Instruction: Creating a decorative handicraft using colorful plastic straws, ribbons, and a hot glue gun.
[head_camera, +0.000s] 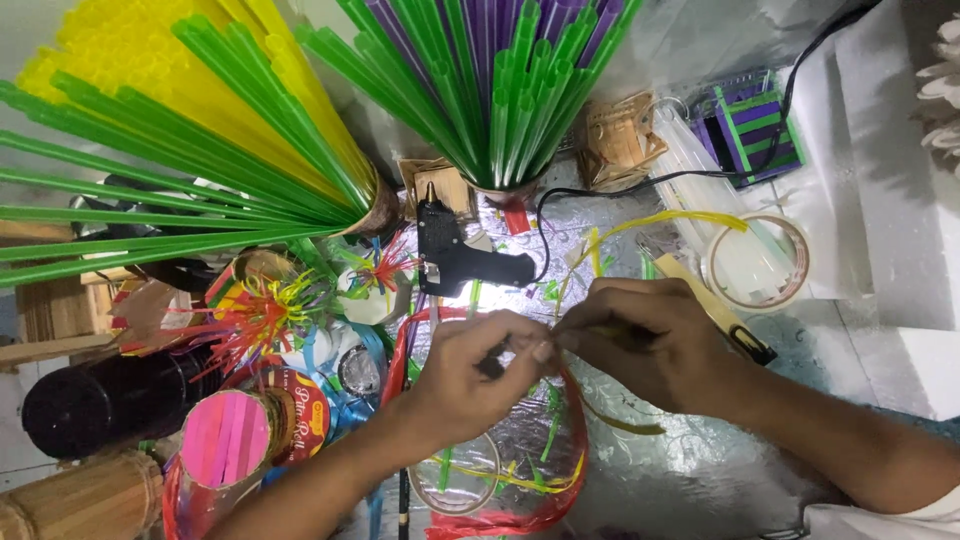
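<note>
two bare hands meet above a foil-covered table (700, 470): left hand (480, 375) and right hand (645, 345) both pinch a thin yellow straw strip (620, 425) between fingertips, over a red plastic ring (560, 500). just beyond lie a black glue gun (455, 255), tape roll (755, 262) and green straw bundles (500, 90).

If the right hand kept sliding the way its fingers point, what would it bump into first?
The right hand points left, so it would meet the left hand almost at once; their fingertips already look nearly touching.
</note>
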